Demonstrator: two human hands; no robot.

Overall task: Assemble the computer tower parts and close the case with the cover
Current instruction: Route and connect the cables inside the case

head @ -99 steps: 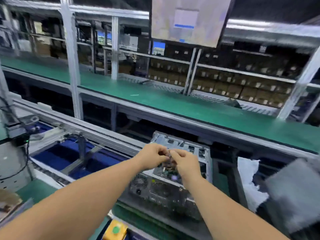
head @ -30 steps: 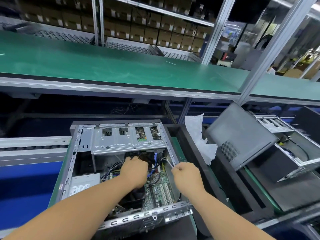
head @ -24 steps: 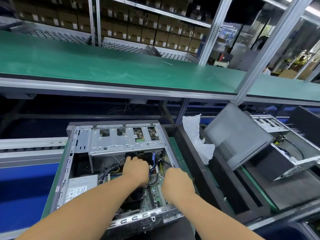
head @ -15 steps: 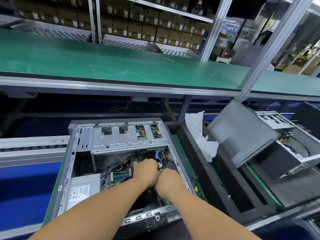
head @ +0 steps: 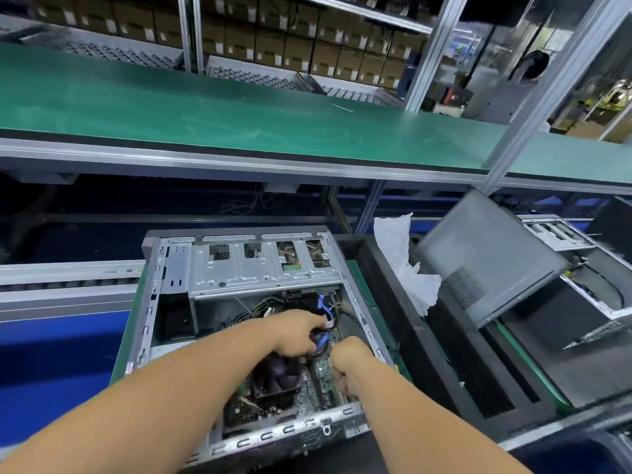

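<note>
The open computer case (head: 171,268) lies on its side in front of me, its silver drive cage (head: 260,271) at the far end. Inside are the motherboard (head: 318,381) and a black CPU fan (head: 277,378). My left hand (head: 297,331) grips a bundle of black and blue cables (head: 323,336) above the board. My right hand (head: 349,359) is curled into a fist just right of it, at the bundle's near end by the case's right wall. The grey cover panel (head: 485,265) leans tilted against another case at the right.
A black foam tray (head: 455,364) with a crumpled white plastic bag (head: 403,265) sits right of the case. A second open case (head: 581,278) lies at the far right. A green shelf (head: 239,111) overhangs the line, carried by aluminium posts (head: 547,87). Blue conveyor (head: 58,354) lies left.
Both hands went from the case's near edge deep into it. In the last half second the right hand drew back toward me while the left stayed on the cables.
</note>
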